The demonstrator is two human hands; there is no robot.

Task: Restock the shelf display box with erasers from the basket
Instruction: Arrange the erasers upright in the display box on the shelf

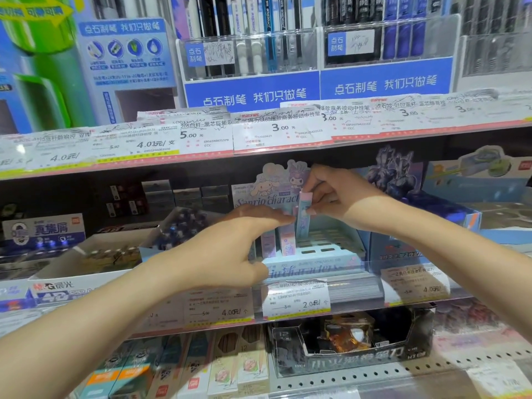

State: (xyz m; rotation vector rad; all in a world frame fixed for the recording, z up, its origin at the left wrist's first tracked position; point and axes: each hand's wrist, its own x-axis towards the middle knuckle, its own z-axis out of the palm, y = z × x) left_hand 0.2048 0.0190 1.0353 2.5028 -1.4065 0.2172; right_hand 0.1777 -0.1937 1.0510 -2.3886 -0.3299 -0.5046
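A pale blue display box (325,256) with a cartoon header card stands on the middle shelf. Several tall pastel erasers (287,239) stand upright in its left slots; the slots to the right are bare. My right hand (342,197) pinches a light blue eraser (303,217) by its top, upright over the box. My left hand (230,249) reaches in from the left, and its fingertips touch the tops of the standing erasers. The basket is not in view.
A white open carton (86,266) sits left of the box and a dark blue character box (403,203) sits right of it. The price-tag rail (296,300) runs along the shelf front. The upper shelf edge (259,139) hangs close above my hands.
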